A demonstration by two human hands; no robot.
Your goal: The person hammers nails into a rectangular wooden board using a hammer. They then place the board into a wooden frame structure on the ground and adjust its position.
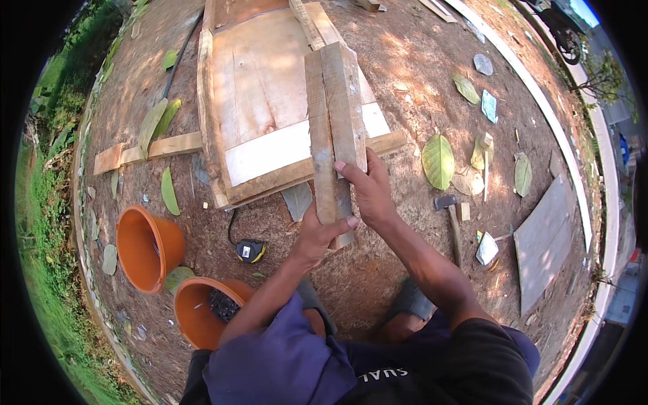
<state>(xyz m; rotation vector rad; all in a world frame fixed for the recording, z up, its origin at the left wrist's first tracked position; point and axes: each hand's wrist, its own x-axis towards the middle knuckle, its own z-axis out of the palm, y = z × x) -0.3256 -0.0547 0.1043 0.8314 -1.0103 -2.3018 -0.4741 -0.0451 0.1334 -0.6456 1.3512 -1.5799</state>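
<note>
Two rough lengths of timber (318, 115), pressed side by side with a dark seam between them, stand out in front of me. My left hand (316, 236) grips their near end, thumb across the wood. Higher up, my right hand (370, 191) is closed on the right side of the same lengths, its thumb on the face. Behind them lies a wooden panel with a raised timber frame (256, 101), whose near part is white. The held lengths overlap the frame's near rail (270, 183) in the view; I cannot tell whether they touch.
Two orange buckets (177, 246) stand at lower left, the nearer holding dark nail-like pieces. A tape measure (250, 251) lies beside them. To the right are a hammer (453, 219), a grey flat sheet (543, 239) and large leaves (438, 162) on bare soil.
</note>
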